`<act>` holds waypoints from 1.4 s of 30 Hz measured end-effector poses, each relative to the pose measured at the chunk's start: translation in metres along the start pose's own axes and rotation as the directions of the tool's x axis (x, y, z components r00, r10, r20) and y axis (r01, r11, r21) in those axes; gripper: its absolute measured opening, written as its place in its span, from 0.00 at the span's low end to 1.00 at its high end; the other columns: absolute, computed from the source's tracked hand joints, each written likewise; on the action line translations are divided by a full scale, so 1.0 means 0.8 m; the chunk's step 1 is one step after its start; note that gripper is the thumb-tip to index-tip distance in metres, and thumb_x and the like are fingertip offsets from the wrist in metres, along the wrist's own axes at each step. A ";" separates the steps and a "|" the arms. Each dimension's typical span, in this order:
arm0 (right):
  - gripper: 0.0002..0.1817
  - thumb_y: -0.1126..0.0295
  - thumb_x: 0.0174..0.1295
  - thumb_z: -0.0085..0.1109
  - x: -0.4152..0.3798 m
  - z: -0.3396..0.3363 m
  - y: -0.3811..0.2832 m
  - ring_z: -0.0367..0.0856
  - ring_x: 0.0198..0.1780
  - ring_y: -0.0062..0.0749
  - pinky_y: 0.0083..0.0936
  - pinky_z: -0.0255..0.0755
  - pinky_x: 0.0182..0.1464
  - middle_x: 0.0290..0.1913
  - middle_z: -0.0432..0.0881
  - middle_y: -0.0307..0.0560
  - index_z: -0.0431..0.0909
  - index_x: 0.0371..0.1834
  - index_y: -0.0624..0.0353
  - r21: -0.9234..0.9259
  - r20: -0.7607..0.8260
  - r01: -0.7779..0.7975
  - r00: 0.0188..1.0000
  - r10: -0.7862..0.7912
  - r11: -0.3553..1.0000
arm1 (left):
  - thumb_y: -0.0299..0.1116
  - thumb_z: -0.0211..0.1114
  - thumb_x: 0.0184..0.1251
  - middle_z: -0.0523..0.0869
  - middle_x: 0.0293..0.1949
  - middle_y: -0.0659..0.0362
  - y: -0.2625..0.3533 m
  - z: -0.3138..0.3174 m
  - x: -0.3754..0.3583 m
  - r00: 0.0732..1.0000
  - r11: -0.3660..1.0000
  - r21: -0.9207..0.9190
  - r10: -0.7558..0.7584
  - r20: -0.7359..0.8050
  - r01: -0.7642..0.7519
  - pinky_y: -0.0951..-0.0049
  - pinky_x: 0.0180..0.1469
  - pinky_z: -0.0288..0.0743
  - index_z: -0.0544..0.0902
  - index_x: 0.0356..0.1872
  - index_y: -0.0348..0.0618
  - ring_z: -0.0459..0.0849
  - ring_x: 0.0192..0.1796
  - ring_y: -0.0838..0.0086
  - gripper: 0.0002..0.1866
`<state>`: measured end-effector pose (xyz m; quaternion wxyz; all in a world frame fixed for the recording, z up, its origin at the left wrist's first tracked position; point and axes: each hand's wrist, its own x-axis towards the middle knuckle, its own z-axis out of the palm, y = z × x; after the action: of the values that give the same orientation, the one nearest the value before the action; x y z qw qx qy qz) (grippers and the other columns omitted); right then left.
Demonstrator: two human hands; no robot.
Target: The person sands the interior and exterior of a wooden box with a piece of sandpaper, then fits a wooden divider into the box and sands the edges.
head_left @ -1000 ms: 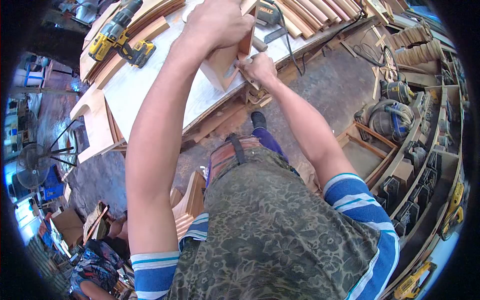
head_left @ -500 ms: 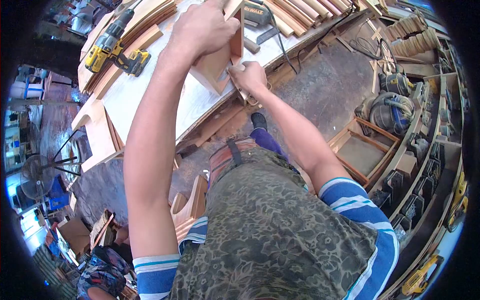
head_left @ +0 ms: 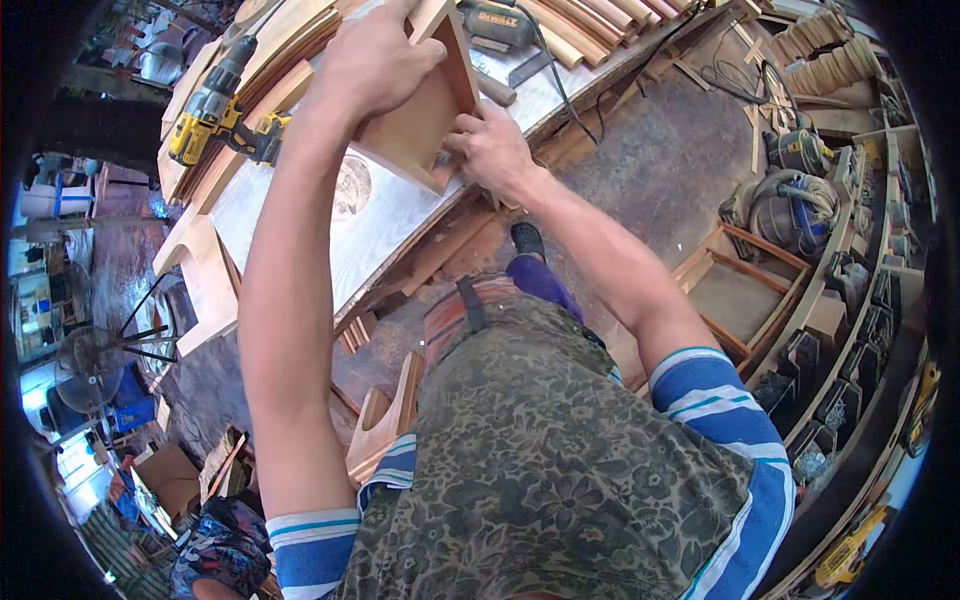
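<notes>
A wooden box-like piece point(head_left: 420, 125) with raised sides stands tilted on the white-topped workbench point(head_left: 385, 225). My left hand point(head_left: 378, 65) grips its upper edge from the left, fingers curled over the wood. At the lower right corner of the piece is my right hand point(head_left: 492, 150), its fingers bent against the wood; whether it pinches something small cannot be made out. A yellow and black cordless drill point(head_left: 215, 110) lies to the left of my left forearm, on curved wooden strips.
A DeWalt tool point(head_left: 497, 25) with a black cable lies on the bench beyond the piece, beside long wooden strips point(head_left: 600, 25). A wooden frame point(head_left: 740, 290) and a vacuum point(head_left: 790, 215) stand on the floor at right. Another person point(head_left: 220, 550) is at lower left.
The wooden piece and my left hand have shifted slightly left in view. My right hand's fingers have changed from a tight pinch to a looser bend at the corner.
</notes>
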<state>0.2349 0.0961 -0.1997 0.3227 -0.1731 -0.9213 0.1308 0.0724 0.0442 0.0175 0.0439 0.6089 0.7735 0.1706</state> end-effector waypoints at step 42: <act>0.14 0.58 0.65 0.66 0.050 -0.057 0.008 0.88 0.48 0.62 0.53 0.81 0.54 0.40 0.89 0.64 0.91 0.45 0.55 0.277 0.643 -0.219 0.766 -0.011 0.936 | 0.36 0.69 0.65 0.83 0.62 0.40 0.029 -0.001 -0.018 0.996 0.997 -0.022 -0.077 -0.040 0.076 0.55 0.68 0.76 0.72 0.79 0.64 0.83 0.63 0.46 0.38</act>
<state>0.2365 0.1242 -0.1452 0.0093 -0.1127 -0.9282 0.3544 0.0979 0.0347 0.0234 0.0410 0.5748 0.7951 0.1889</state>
